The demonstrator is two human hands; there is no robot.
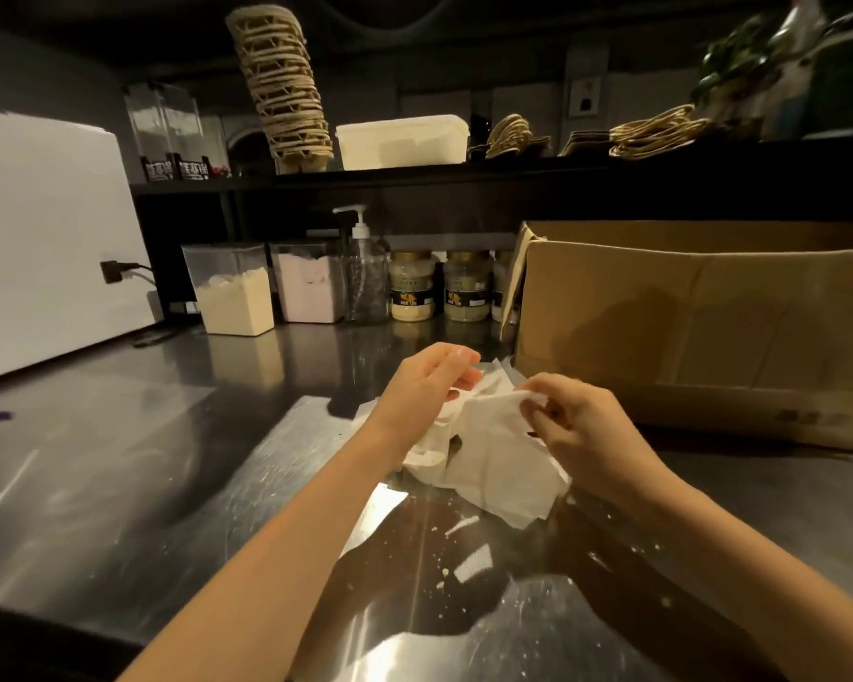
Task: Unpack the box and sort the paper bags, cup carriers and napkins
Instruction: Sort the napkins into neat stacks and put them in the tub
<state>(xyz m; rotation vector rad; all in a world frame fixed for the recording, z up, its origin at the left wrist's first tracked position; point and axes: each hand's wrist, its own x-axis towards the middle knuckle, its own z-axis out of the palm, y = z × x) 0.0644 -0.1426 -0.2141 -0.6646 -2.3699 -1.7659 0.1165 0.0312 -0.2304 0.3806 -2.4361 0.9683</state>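
A steel tabletop (119, 460) fills the lower view, speckled with white crumbs near its front edge. A large white appliance (45, 238) stands at its left edge. An open cardboard box (710, 327) sits on the right side, its long wall facing the person. Above the back edge runs a dark shelf (513, 167) that carries a tall leaning stack of cup carriers (281, 86), with a white tub (402, 140) just beside it. A crumpled bunch of white napkins (493, 450) hangs just above the middle of the tabletop, near the box. The left hand (414, 391) grips its upper left part with curled fingers. The right hand (577, 425) pinches its top edge between thumb and fingertips. Powder containers (235, 297), a pump bottle (363, 278) and jars (412, 287) line the back edge.
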